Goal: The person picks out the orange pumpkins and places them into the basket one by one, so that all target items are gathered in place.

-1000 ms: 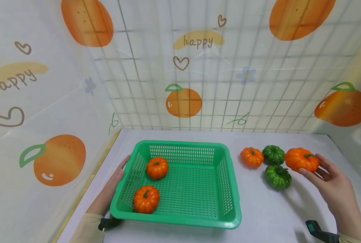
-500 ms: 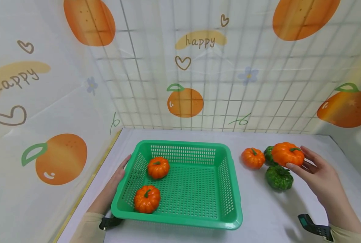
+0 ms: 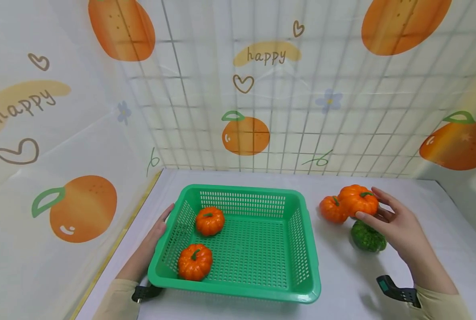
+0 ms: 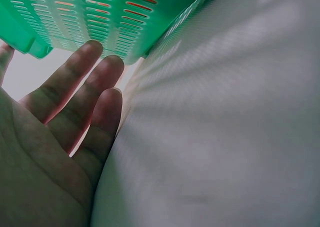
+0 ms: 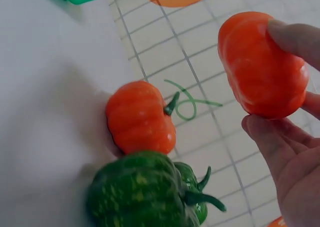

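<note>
My right hand (image 3: 400, 229) pinches a small orange pumpkin (image 3: 356, 200) between thumb and fingers, raised over the table; the right wrist view shows the gripped pumpkin (image 5: 257, 69) from its side. Beneath and beside it sit another orange pumpkin (image 3: 331, 211) and a green pumpkin (image 3: 368, 237). A second green pumpkin (image 5: 187, 174) peeks out behind the first in the right wrist view, hidden in the head view. At the left side of a green plastic basket (image 3: 238, 292), my left hand (image 3: 151, 238) rests with extended fingers (image 4: 105, 69). Inside the basket lie two orange pumpkins (image 3: 210, 221).
The white table (image 3: 334, 280) carries the basket in its middle and the loose pumpkins to the right. A printed curtain (image 3: 262, 98) with a grid pattern stands along the back, and another printed sheet (image 3: 78, 146) borders the left side.
My right hand has carried the held orange pumpkin leftward, now overlapping the loose orange one in the head view and covering the rear green one. The left hand has stayed at the basket.
</note>
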Tool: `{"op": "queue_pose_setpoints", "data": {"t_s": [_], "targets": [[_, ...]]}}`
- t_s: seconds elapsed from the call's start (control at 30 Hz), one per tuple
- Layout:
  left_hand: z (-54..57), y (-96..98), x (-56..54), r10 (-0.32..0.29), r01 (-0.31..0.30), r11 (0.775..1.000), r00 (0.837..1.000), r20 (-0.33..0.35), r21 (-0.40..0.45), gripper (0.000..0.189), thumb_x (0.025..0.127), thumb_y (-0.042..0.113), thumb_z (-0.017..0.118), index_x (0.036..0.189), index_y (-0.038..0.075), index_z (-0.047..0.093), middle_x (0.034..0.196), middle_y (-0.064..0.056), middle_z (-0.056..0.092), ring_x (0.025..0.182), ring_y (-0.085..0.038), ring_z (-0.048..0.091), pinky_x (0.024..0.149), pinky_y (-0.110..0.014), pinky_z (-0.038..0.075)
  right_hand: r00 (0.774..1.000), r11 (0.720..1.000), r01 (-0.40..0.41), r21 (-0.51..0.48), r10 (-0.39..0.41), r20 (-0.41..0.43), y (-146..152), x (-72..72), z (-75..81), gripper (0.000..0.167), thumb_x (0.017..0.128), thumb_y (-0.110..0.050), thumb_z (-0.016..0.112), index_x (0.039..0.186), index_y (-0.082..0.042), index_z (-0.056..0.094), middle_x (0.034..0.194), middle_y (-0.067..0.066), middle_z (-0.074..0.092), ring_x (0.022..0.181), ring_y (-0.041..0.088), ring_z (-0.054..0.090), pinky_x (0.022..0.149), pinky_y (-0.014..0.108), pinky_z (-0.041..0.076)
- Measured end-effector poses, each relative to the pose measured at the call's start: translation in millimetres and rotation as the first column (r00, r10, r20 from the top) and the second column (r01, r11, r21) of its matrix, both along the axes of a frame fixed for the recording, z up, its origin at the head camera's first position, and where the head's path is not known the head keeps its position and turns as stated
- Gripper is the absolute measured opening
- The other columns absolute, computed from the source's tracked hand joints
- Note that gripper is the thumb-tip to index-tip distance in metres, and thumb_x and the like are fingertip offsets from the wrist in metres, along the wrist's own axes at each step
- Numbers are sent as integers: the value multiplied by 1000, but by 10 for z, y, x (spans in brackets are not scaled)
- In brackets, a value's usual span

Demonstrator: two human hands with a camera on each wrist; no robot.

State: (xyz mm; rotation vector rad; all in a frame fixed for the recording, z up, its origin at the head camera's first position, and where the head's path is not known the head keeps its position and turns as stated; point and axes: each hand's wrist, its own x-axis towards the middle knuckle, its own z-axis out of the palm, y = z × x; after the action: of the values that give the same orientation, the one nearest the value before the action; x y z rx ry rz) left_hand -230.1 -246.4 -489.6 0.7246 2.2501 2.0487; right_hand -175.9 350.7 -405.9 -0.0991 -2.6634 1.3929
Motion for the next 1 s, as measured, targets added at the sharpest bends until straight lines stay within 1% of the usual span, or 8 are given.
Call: {"op": "queue_pose_setpoints", "data": {"t_s": [0.1, 0.17, 0.37, 0.4, 0.53, 0.6, 0.83, 1.0], "targets": [[-4, -13, 32, -7, 7, 1000, 999, 42, 3, 74, 105, 44, 27, 156, -4, 4, 154, -36, 5, 121, 6, 43, 94, -21, 42, 1000, 1000, -12, 0, 12, -1, -67, -22, 1, 94, 86, -47, 76, 159, -22, 23, 155, 22, 28, 132, 50, 38, 86, 38, 51], [-5, -16, 50, -3, 3, 1000, 998, 60, -4, 71, 106, 39, 25, 156, -4, 2, 156, -33, 6, 122, 4, 43, 95, -22, 42, 1000, 1000, -15, 7, 15, -6, -109, -38, -4, 94, 86, -48, 76, 159, -20, 24, 155, 22, 28, 132, 50, 38, 87, 41, 50], [-17, -19, 65, 5, -4, 1000, 997, 71, -14, 66, 106, 36, 24, 158, -1, 3, 158, -30, 7, 124, 3, 43, 96, -23, 42, 999, 999, -39, 5, 39, -34, -216, -83, 4, 92, 86, -47, 76, 157, -15, 29, 155, 19, 31, 130, 47, 42, 83, 28, 53], [-19, -19, 62, 5, -4, 1000, 998, 70, -11, 66, 106, 36, 24, 157, -1, 3, 158, -31, 6, 124, 3, 43, 95, -23, 42, 998, 999, -47, 5, 47, -37, -236, -92, 10, 91, 86, -46, 76, 157, -14, 29, 156, 19, 30, 130, 48, 42, 83, 30, 53], [-29, -20, 45, 9, -8, 1000, 998, 58, -6, 67, 106, 36, 24, 157, -3, 3, 157, -33, 5, 123, 3, 43, 95, -23, 42, 996, 997, -74, 23, 75, -42, -323, -128, 31, 91, 86, -47, 76, 157, -13, 30, 155, 19, 31, 129, 49, 43, 88, 46, 50], [-33, -22, 44, 10, -9, 1000, 998, 58, -8, 67, 106, 36, 24, 157, -3, 4, 157, -32, 5, 123, 4, 43, 95, -23, 42, 995, 996, -90, 26, 91, -44, -372, -151, 39, 91, 86, -48, 76, 156, -13, 31, 154, 19, 34, 128, 48, 44, 89, 49, 49], [-14, -6, 59, 27, -26, 999, 998, 51, -20, 69, 106, 37, 25, 156, -5, 4, 157, -32, 6, 123, 5, 42, 95, -21, 40, 985, 986, -164, -30, 162, -51, -523, -234, 48, 87, 85, -46, 78, 153, -14, 36, 146, 18, 45, 123, 41, 53, 82, 33, 56], [7, 7, 87, 41, -40, 999, 998, 43, -36, 65, 107, 34, 24, 157, -3, 6, 158, -30, 8, 124, 5, 41, 96, -21, 40, 972, 966, -231, -116, 226, -56, -594, -282, 21, 83, 85, -38, 80, 152, -16, 37, 150, 11, 40, 124, 36, 53, 77, 34, 57]]}}
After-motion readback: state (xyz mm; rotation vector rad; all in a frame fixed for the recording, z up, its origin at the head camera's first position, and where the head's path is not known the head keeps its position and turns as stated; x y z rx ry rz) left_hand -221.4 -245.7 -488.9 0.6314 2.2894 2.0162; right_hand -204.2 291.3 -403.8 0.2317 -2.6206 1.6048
